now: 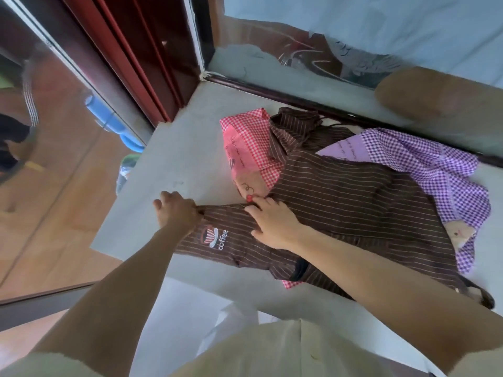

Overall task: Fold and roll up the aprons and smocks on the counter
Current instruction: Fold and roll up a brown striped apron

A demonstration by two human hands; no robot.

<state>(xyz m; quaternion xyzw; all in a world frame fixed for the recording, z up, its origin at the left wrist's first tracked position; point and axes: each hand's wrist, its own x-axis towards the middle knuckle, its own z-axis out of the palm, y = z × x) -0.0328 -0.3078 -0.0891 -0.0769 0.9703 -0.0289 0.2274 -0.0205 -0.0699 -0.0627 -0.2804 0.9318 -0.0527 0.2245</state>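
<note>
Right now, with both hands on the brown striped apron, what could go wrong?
1. The brown striped apron lies over the red checked apron and the purple checked apron; the left hand pulling its edge could drag them along.
2. Its strap lies at the counter edge and may slip off or escape the roll.

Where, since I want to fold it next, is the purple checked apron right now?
In the head view the purple checked apron lies at the far right of the counter, partly under the brown striped apron.
</note>
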